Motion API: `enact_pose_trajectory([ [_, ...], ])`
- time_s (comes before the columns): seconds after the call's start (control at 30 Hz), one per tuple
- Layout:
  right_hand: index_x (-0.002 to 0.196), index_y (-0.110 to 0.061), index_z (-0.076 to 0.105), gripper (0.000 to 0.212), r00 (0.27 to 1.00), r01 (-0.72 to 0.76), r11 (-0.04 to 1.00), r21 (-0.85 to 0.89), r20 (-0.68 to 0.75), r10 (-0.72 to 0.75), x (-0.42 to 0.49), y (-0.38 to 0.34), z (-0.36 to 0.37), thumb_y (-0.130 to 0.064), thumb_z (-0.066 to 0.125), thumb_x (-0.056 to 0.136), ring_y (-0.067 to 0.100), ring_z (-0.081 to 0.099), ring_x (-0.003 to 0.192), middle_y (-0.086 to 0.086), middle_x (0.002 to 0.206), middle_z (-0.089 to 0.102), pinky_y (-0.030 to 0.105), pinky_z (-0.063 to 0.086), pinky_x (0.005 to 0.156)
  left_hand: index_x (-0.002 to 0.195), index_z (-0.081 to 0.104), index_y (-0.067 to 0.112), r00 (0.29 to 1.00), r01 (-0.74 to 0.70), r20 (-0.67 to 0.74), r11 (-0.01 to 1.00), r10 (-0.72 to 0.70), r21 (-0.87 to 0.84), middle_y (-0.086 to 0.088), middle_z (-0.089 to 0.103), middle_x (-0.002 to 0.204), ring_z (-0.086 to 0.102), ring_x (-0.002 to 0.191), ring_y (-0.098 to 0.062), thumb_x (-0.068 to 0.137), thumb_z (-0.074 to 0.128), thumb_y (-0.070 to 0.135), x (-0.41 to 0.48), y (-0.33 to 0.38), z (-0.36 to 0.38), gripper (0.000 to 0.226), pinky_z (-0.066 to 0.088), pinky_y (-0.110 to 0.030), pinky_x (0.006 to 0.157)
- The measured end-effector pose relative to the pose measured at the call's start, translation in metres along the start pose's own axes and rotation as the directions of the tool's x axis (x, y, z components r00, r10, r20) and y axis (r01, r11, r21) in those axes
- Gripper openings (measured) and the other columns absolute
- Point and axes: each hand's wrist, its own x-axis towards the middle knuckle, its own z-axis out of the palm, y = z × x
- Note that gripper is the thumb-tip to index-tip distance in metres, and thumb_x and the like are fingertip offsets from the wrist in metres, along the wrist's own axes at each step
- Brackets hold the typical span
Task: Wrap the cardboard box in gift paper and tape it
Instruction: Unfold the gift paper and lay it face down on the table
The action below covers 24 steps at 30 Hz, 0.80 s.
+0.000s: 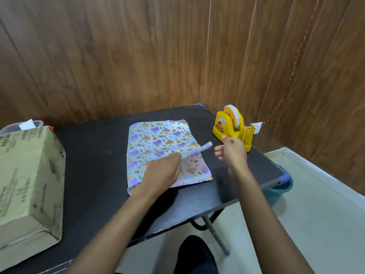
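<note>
With the box (29,175) well apart at the left end of the tabletop (94,155) and the folded paper (158,139) lying mid-tabletop, the left hand (162,171) seems to pinch its raised edge while the right hand (232,151) hangs loosely curled and empty beside the dispenser (231,125), so spread the sheet fully flat before fetching the box.

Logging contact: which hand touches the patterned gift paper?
The left hand, gripping a raised fold of the patterned gift paper; the right hand hangs free beside the yellow tape dispenser.
</note>
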Motion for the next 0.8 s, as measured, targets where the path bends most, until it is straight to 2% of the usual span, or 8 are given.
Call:
enact_pose_trajectory([
  [0.07, 0.078, -0.015, 0.050, 0.024, 0.996, 0.093, 0.987, 0.133, -0.024, -0.091, -0.002, -0.013, 0.007, -0.023, 0.040, 0.098, 0.015, 0.053, 0.055, 0.006, 0.070, 0.061, 0.023, 0.040, 0.050, 0.092, 0.061, 0.006, 0.958, 0.099, -0.255, 0.985, -0.133, -0.143, -0.012, 0.065, 0.072, 0.060, 0.062, -0.032, 0.086, 0.022, 0.041, -0.001, -0.009, -0.019, 0.053, 0.038, -0.030, 0.055],
  [0.17, 0.075, -0.018, 0.055, 0.024, 0.974, 0.184, 0.976, 0.118, 0.113, -0.197, -0.002, -0.029, 0.028, -0.012, 0.042, 0.094, 0.015, 0.054, 0.062, 0.004, 0.071, 0.062, 0.024, 0.041, 0.055, 0.087, 0.062, 0.005, 0.714, 0.214, -0.535, 0.868, -0.452, -0.449, -0.011, 0.061, 0.070, 0.053, 0.060, -0.024, 0.093, 0.044, 0.024, 0.000, -0.028, -0.060, 0.027, 0.037, -0.030, 0.059],
  [0.27, 0.073, -0.013, 0.063, 0.022, 0.893, 0.358, 0.906, -0.226, 0.365, -0.262, 0.008, -0.040, 0.060, -0.007, 0.049, 0.088, 0.021, 0.056, 0.076, 0.004, 0.077, 0.064, 0.031, 0.043, 0.068, 0.090, 0.063, 0.009, 0.511, 0.233, -0.564, 0.737, -0.648, -0.635, -0.002, 0.058, 0.077, 0.047, 0.064, -0.009, 0.095, 0.051, 0.018, -0.008, -0.053, -0.090, 0.016, 0.037, -0.021, 0.062],
  [0.33, 0.083, -0.002, 0.065, 0.018, 0.851, 0.471, 0.730, -0.495, 0.472, -0.229, 0.019, -0.043, 0.080, -0.008, 0.049, 0.088, 0.029, 0.059, 0.089, 0.012, 0.090, 0.065, 0.032, 0.045, 0.075, 0.094, 0.060, 0.012, 0.439, 0.237, -0.550, 0.681, -0.711, -0.692, -0.002, 0.058, 0.082, 0.047, 0.062, 0.000, 0.095, 0.052, 0.018, -0.017, -0.065, -0.096, 0.010, 0.037, -0.008, 0.062],
  [0.4, 0.075, -0.004, 0.059, 0.020, 0.880, 0.453, 0.615, -0.645, 0.433, -0.195, 0.027, -0.044, 0.089, -0.016, 0.052, 0.089, 0.028, 0.058, 0.080, 0.010, 0.079, 0.060, 0.031, 0.042, 0.064, 0.099, 0.060, 0.010, 0.409, 0.237, -0.517, 0.634, -0.752, -0.736, -0.003, 0.059, 0.087, 0.049, 0.061, 0.007, 0.095, 0.051, 0.016, -0.026, -0.073, -0.094, 0.011, 0.037, -0.003, 0.062],
  [0.53, 0.056, -0.018, 0.025, 0.047, 0.893, 0.419, 0.669, -0.614, 0.411, -0.182, 0.027, -0.047, 0.112, -0.027, 0.058, 0.088, 0.015, 0.031, 0.051, -0.002, 0.057, 0.030, 0.029, 0.021, 0.046, 0.097, 0.059, 0.013, 0.420, 0.197, -0.538, 0.652, -0.731, -0.732, 0.008, 0.059, 0.080, 0.052, 0.068, 0.017, 0.095, 0.051, 0.012, -0.034, -0.074, -0.096, 0.008, 0.039, -0.003, 0.064],
  [0.67, 0.085, -0.015, 0.060, 0.013, 0.782, 0.594, 0.594, -0.542, 0.563, -0.268, 0.022, -0.057, 0.139, -0.020, 0.052, 0.093, 0.023, 0.052, 0.088, 0.001, 0.090, 0.056, 0.032, 0.043, 0.069, 0.088, 0.057, 0.018, 0.328, 0.080, -0.569, 0.622, -0.754, -0.779, 0.014, 0.059, 0.077, 0.053, 0.067, 0.013, 0.095, 0.052, 0.009, -0.037, -0.074, -0.100, 0.013, 0.041, -0.006, 0.067],
  [0.8, 0.127, -0.003, 0.056, 0.034, 0.699, 0.630, 0.570, -0.528, 0.705, -0.120, 0.025, -0.056, 0.170, -0.005, 0.045, 0.094, 0.025, 0.047, 0.126, 0.010, 0.135, 0.052, 0.031, 0.039, 0.101, 0.081, 0.056, 0.028, 0.190, -0.046, -0.520, 0.522, -0.833, -0.852, 0.023, 0.061, 0.060, 0.052, 0.062, 0.007, 0.093, 0.054, 0.010, -0.051, -0.089, -0.105, 0.021, 0.043, -0.012, 0.067],
])
